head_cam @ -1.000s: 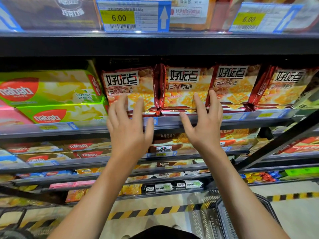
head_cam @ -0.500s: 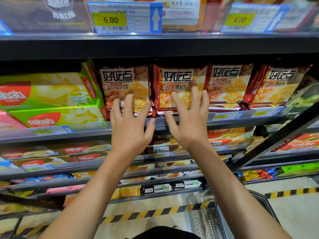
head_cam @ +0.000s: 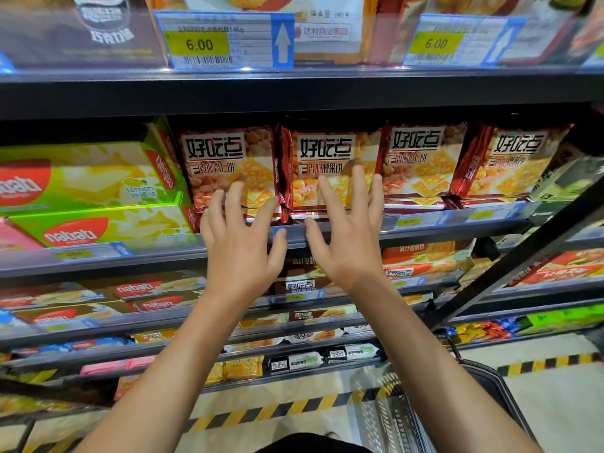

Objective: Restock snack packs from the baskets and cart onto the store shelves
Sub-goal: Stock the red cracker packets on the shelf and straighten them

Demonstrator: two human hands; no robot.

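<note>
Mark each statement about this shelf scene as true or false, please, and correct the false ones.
1. Both hands, left hand and right hand, have spread fingers. True.
2. The right hand holds a snack pack lifted off the shelf. False: the red snack packs all stand on the shelf.
3. Green wafer boxes lie left of the red packs. True.
4. The yellow price tag reads 9.00. False: it reads 6.00.
</note>
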